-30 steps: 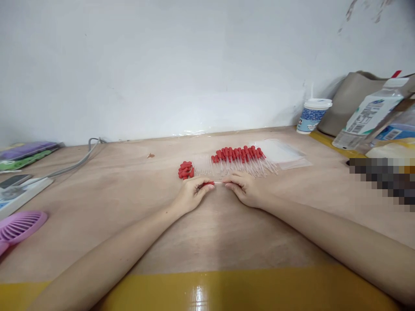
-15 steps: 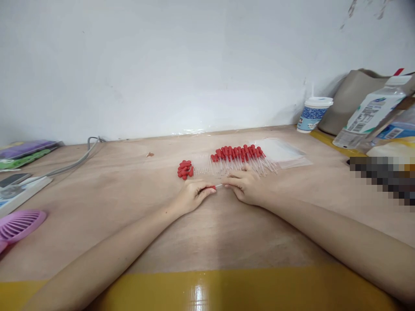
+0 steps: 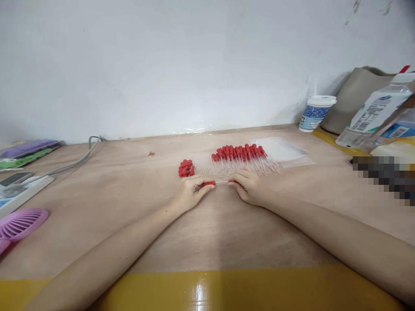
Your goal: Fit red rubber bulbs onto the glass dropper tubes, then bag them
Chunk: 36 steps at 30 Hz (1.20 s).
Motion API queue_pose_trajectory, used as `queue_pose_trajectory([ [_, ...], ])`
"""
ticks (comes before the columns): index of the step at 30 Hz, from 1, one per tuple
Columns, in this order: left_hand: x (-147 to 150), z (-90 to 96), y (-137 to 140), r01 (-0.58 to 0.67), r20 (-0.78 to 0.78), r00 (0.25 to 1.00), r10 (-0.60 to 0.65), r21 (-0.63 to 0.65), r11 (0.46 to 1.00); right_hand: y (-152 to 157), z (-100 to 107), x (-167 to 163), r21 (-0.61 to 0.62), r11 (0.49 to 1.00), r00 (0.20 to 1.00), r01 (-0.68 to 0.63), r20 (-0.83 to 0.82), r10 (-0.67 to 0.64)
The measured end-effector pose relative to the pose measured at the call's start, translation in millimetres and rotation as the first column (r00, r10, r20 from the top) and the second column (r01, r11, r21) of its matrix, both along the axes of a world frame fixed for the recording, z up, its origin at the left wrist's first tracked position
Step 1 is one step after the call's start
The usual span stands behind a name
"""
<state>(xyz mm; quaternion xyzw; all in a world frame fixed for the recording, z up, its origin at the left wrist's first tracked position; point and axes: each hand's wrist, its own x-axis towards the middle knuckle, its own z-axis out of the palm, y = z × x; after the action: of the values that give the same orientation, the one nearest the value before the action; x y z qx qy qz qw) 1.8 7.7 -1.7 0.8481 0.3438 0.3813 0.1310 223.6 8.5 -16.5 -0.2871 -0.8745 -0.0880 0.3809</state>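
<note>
My left hand (image 3: 191, 192) pinches a red rubber dropper bulb (image 3: 209, 183) between thumb and fingers. From the bulb's right end a thin clear tube (image 3: 222, 182) runs level to my right hand (image 3: 247, 186), whose fingertips are closed on its other end. Just behind my left hand lies a small heap of loose red bulbs (image 3: 186, 167). Bare clear tubes (image 3: 203, 163) lie side by side to the right of that heap. Beyond my right hand is a row of droppers with red bulbs (image 3: 240, 152), their tubes pointing toward me.
A clear plastic bag (image 3: 285, 151) lies behind the droppers. At right stand a paper cup with a straw (image 3: 314, 114), a grey container (image 3: 348, 101) and a tilted plastic bottle (image 3: 372, 112). A pink fan (image 3: 24, 224), a power strip (image 3: 26, 194) and a cable (image 3: 76, 162) are at left.
The bulb and tube now show more between my hands, with the bulb lying straighter in line with the tube. My right hand has shifted slightly right; the view has shifted a little too.
</note>
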Motion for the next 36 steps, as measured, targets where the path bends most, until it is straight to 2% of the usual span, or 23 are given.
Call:
queue_pose_trajectory([
  [4, 0.7, -0.9, -0.9, 0.019, 0.016, 1.0, -0.019, 0.007, 1.0, -1.6, 0.1, -4.3, 0.045, 0.999, 1.0, -0.005, 0.0, 0.005],
  [12, 0.0, -1.3, -1.7, 0.041, -0.037, 0.999, -0.039, 0.058, 0.997, -1.7, -0.5, -8.0, 0.029, 0.999, 0.998, 0.014, 0.067, -0.016],
  [19, -0.5, -2.4, -0.5, 0.059, -0.061, 0.997, -0.054, 0.082, 0.995, -6.8, 2.2, -13.2, -0.107, 0.992, 0.997, 0.06, 0.063, -0.054],
  [24, -1.0, 1.3, -0.1, 0.092, -0.09, 0.993, -0.082, 0.107, 0.99, -10.0, 8.2, -15.0, -0.255, 0.957, 0.983, 0.137, 0.153, -0.1],
  [27, -2.5, 1.6, 1.7, 0.119, -0.102, 0.989, -0.103, 0.168, 0.979, -14.7, 14.7, -16.2, -0.253, 0.956, 0.973, 0.147, 0.213, -0.093],
  [30, -7.9, -0.1, 5.8, 0.066, -0.113, 0.993, -0.039, 0.251, 0.966, -18.8, 21.4, -15.9, -0.256, 0.951, 0.961, 0.173, 0.255, -0.107],
  [33, -17.5, -2.6, 11.8, -0.06, -0.115, 0.988, 0.1, 0.313, 0.948, -14.0, 27.8, -9.4, -0.389, 0.89, 0.969, 0.236, 0.161, -0.187],
  [35, -23.9, -4.1, 15.6, -0.121, -0.118, 0.979, 0.168, 0.335, 0.934, -4.0, 31.7, 0.8, -0.503, 0.81, 0.943, 0.303, 0.035, -0.331],
  [36, -26.3, -4.8, 17.2, -0.135, -0.125, 0.974, 0.187, 0.342, 0.93, 2.6, 33.2, 7.7, -0.545, 0.766, 0.904, 0.342, -0.031, -0.426],
])
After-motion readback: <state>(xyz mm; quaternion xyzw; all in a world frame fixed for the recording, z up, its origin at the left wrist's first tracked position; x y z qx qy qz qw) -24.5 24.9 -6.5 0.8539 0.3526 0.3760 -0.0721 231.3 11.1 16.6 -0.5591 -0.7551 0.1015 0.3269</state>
